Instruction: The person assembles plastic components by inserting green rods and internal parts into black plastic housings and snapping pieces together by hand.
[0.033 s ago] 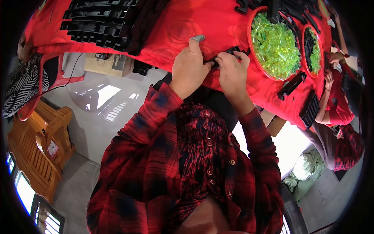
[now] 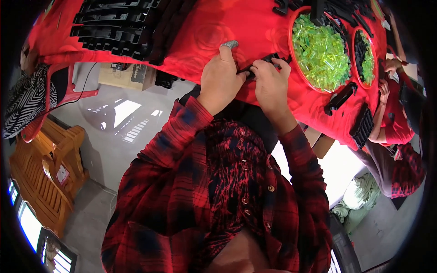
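Above the near edge of the red-covered table, both my hands are closed on a slim black plastic part [image 2: 271, 58], much of it hidden by the fingers. My left hand [image 2: 221, 82] grips its left end, with a grey wrapping [image 2: 231, 44] on one raised fingertip. Thumb and fingers of my right hand [image 2: 272, 86] pinch the part from the right. Close by on the right, a red basin [image 2: 292, 54] holds many small clear yellow-green pieces [image 2: 321, 54].
Stacked black plastic strips [image 2: 120, 29] cover the table's far left. A second red basin [image 2: 354, 54] and loose black parts [image 2: 341, 98] lie to the right. Another person's hand [image 2: 383, 92] is at the right edge; a red chair [image 2: 68, 75] stands left.
My right hand has shifted very slightly left and up around the black plastic part. Both hands keep their hold on it.
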The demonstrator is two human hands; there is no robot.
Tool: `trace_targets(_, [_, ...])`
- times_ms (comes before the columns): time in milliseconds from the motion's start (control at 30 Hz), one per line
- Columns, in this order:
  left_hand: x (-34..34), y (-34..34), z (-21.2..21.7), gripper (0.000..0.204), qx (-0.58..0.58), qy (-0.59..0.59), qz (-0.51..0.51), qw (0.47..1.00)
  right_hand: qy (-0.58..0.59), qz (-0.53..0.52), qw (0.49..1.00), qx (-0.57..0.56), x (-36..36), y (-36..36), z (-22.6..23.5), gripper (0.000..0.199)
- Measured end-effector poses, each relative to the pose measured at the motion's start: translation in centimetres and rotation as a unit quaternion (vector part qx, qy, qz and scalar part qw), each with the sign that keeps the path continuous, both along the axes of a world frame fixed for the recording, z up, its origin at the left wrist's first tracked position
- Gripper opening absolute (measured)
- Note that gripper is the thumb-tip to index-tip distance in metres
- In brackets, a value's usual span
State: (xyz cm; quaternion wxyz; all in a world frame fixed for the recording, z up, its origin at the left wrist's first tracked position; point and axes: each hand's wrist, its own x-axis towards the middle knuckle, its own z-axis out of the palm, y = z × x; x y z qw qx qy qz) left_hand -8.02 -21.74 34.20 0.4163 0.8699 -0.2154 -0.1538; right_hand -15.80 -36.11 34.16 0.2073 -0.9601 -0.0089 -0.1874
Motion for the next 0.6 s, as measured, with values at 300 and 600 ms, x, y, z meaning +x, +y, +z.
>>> trace_targets(300, [0.6,0.3,1.3,0.068,0.014,-0.006,-0.041,0.999,-0.04,-0.066,0.989,0.122,-1.7,0.2,1.4,0.015])
trace_targets(600, [1.5,1.3,2.1,0.055,-0.026,0.14,-0.045,0.989,-0.047,-0.194,0.893,0.403,-5.4,-0.4,1.4,0.015])
